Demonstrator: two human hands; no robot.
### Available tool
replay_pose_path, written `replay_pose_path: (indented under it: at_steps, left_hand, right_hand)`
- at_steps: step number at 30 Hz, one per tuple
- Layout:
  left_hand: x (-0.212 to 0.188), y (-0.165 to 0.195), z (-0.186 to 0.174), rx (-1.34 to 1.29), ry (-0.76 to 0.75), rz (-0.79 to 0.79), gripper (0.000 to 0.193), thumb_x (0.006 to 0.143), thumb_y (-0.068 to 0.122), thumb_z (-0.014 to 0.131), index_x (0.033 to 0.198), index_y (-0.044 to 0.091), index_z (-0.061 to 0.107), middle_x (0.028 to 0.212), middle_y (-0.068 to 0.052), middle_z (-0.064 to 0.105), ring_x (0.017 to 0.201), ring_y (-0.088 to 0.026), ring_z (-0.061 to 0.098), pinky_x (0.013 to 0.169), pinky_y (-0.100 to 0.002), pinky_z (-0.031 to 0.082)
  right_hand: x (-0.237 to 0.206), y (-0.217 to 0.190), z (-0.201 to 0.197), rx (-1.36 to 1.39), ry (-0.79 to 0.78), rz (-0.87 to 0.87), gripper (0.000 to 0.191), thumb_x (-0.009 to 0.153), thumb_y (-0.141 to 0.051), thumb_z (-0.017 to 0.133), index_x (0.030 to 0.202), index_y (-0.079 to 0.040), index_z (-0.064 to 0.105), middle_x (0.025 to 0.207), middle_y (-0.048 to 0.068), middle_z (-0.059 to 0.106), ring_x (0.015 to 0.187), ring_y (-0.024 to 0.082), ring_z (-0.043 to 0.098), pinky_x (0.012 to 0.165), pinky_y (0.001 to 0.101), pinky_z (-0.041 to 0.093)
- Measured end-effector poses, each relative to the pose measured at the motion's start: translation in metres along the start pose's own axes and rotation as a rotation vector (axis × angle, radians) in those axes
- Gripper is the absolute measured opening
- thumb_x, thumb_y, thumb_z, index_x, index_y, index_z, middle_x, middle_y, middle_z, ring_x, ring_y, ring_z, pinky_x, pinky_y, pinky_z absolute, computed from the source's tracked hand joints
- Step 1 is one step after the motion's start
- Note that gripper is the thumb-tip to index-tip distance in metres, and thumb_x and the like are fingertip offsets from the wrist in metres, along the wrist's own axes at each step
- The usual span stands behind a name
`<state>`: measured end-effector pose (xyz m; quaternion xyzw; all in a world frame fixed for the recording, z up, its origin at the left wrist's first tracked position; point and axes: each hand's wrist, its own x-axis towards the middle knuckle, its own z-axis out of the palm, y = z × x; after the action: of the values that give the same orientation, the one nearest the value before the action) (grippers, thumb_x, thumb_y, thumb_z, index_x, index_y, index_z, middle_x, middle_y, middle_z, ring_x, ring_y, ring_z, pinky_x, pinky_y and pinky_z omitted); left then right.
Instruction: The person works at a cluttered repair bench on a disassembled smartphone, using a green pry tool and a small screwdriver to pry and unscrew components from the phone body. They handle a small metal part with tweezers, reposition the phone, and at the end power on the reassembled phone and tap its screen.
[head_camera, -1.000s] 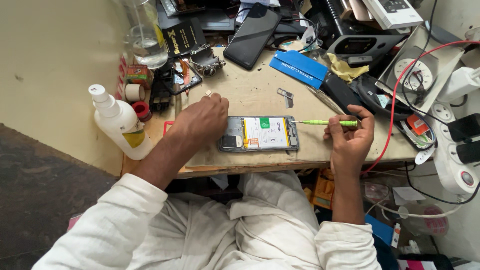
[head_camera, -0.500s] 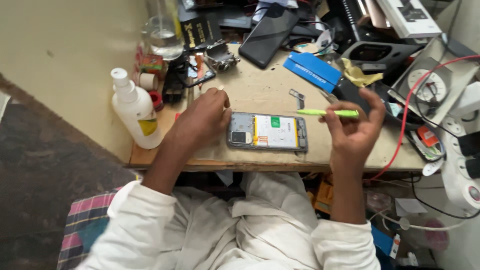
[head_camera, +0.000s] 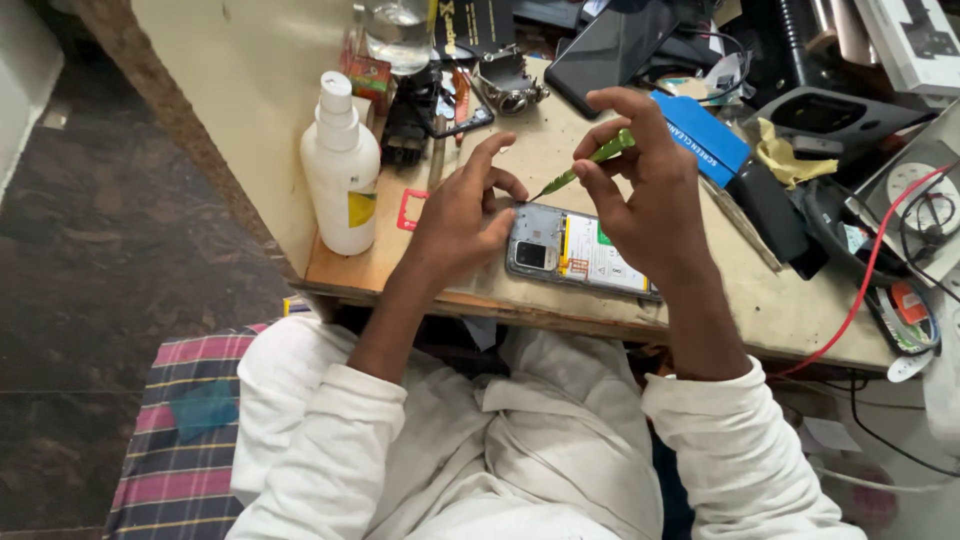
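An opened phone lies flat near the front edge of the wooden bench, its back cover off and the battery and camera block showing. My left hand rests on the phone's left end, fingers pinching at its top corner. My right hand hovers over the phone's middle and holds a green screwdriver. The tool's tip points down-left at the phone's upper left edge, close to my left fingertips.
A white squeeze bottle stands at the bench's left edge beside a small red frame. A dark phone, a blue flat tool, a clear glass, black parts and a red wire crowd the back and right.
My right hand has swung the green screwdriver from the phone's right side over to its upper left corner. My left hand stayed on the phone's left end. The camera has shifted right.
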<state>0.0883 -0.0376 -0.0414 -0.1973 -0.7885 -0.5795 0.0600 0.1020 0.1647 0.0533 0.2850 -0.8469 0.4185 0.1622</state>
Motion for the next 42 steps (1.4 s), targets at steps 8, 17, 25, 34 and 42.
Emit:
replay_pose_path:
  at_steps: [8, 17, 25, 34, 42]
  left_hand:
    - [0.0, -0.002, 0.002, 0.015, 0.023, -0.029, 0.077, 0.081, 0.004, 0.071, 0.151, 0.011, 0.039, 0.102, -0.001, 0.074, 0.079, -0.016, 0.064, 0.079, -0.032, 0.055]
    - [0.0, 0.003, -0.001, 0.027, 0.009, -0.021, 0.075, 0.082, 0.005, 0.071, 0.15, 0.011, 0.04, 0.102, 0.0, 0.075, 0.08, -0.017, 0.063, 0.079, -0.033, 0.054]
    - [0.001, 0.002, -0.001, 0.028, 0.003, -0.003, 0.075, 0.082, 0.006, 0.07, 0.15, 0.011, 0.04, 0.103, 0.0, 0.075, 0.081, -0.017, 0.063, 0.08, -0.033, 0.054]
    - [0.001, 0.0, -0.001, 0.033, -0.002, 0.031, 0.076, 0.081, 0.006, 0.071, 0.15, 0.011, 0.039, 0.105, 0.001, 0.075, 0.083, -0.018, 0.062, 0.082, -0.034, 0.053]
    - [0.001, 0.004, -0.002, 0.051, -0.016, 0.005, 0.074, 0.081, 0.006, 0.071, 0.149, 0.013, 0.042, 0.104, 0.002, 0.075, 0.083, -0.018, 0.062, 0.082, -0.034, 0.053]
  right_hand:
    - [-0.001, 0.004, 0.002, -0.041, -0.027, -0.02, 0.051, 0.099, 0.013, 0.07, 0.142, -0.004, 0.049, 0.104, 0.01, 0.069, 0.094, 0.015, 0.074, 0.082, 0.028, 0.063]
    - [0.006, 0.0, 0.005, -0.051, -0.047, -0.017, 0.049, 0.097, 0.013, 0.07, 0.138, -0.004, 0.05, 0.102, 0.01, 0.069, 0.092, 0.016, 0.074, 0.08, 0.0286, 0.063]
    - [0.011, -0.003, 0.003, -0.08, -0.071, -0.041, 0.05, 0.097, 0.014, 0.069, 0.139, -0.005, 0.049, 0.101, 0.011, 0.069, 0.092, 0.018, 0.074, 0.08, 0.0297, 0.063]
    - [0.014, -0.004, 0.003, -0.086, -0.084, -0.044, 0.05, 0.096, 0.014, 0.068, 0.138, -0.005, 0.049, 0.1, 0.01, 0.07, 0.091, 0.018, 0.074, 0.079, 0.0304, 0.062]
    - [0.018, -0.009, 0.002, -0.097, -0.113, -0.046, 0.051, 0.096, 0.015, 0.068, 0.138, -0.005, 0.048, 0.099, 0.01, 0.069, 0.091, 0.02, 0.074, 0.078, 0.0307, 0.062]
